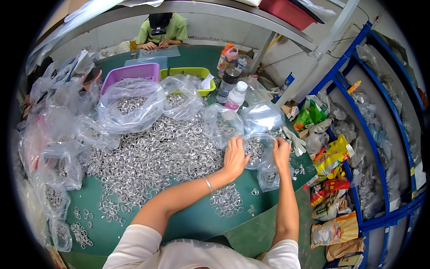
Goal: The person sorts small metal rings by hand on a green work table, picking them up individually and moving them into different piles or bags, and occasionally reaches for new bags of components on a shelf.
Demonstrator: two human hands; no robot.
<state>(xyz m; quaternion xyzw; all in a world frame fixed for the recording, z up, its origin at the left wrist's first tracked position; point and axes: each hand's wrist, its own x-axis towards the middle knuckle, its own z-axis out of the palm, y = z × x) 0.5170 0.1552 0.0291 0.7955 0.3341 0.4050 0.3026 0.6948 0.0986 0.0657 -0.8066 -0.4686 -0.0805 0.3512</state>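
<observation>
A clear plastic bag (254,150) with silvery metal rings inside sits at the right part of the green table, between my hands. My left hand (235,156) is closed at the bag's left rim, thumb apart from the fingers. On the other side, my right hand (281,151) pinches the bag's right edge; its fingertips partly hide the plastic. Just below, a smaller clear bag (268,178) lies beside my right wrist. A large heap of metal rings (156,150) spreads to the left, and a small pile of rings (226,200) lies under my left forearm.
Beyond the heap stand a purple bin (130,71), a green bin (204,74) and several bottles (236,96). Filled clear bags (58,166) crowd the left side. A white glove (294,142) lies near my right hand. A blue rack (354,98) stands right; another person (161,33) sits opposite.
</observation>
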